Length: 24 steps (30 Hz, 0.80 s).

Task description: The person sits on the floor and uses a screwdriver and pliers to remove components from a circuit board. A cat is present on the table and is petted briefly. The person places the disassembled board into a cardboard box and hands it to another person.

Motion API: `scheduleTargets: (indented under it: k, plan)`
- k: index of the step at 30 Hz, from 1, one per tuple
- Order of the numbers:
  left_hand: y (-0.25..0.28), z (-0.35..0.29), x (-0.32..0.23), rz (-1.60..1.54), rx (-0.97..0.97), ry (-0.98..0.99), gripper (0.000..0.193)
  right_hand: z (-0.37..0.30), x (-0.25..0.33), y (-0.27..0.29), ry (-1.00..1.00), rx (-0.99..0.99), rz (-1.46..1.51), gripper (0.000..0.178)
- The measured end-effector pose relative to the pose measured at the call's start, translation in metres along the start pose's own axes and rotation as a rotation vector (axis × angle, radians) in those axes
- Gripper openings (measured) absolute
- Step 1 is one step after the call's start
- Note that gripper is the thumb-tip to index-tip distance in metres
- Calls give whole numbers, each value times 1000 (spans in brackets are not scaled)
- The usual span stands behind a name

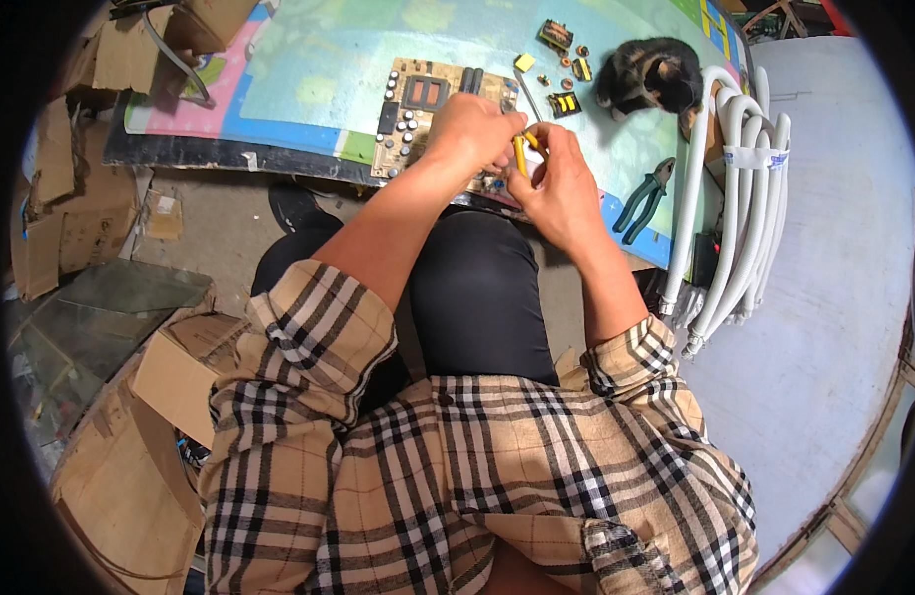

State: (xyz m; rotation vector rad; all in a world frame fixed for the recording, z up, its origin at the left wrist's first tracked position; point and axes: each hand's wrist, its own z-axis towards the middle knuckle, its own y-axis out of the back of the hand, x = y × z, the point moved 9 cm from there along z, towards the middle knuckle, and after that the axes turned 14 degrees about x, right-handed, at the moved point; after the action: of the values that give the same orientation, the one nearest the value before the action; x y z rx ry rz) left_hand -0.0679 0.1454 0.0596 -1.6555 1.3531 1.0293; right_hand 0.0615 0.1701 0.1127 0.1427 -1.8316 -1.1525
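Note:
A tan circuit board (386, 139) with capacitors, a dark-framed transformer and black parts lies at the near edge of the table. My left hand (469, 134) reaches over its right half, fingers curled together; what they grip is hidden. Close beside it, my right hand (560, 183) is closed around yellow-handled pliers (520, 157), whose jaws do not show. Beyond the hands are a slim metal tool (528, 97), a yellow block (524, 62) and loose coils and transformers (565, 103). Green-handled pliers (644, 202) lie to the right of my right hand.
A dark cat (656, 74) sits at the table's right side. Bundled white hoses (745, 198) stand at the right edge, beside a pale panel (824, 248). Cardboard boxes (170, 387) and glass sheets (101, 317) crowd the left. My legs (482, 297) are below the table edge.

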Motion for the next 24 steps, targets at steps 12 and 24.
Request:
scheduleTargets:
  k: [12, 24]
  plan:
    - [2, 7, 1, 512, 41, 119, 40, 0, -26, -12, -82, -49, -119, 29]
    - [55, -11, 4, 1194, -192, 194, 42, 3, -96, -37, -151, 90, -422, 30]
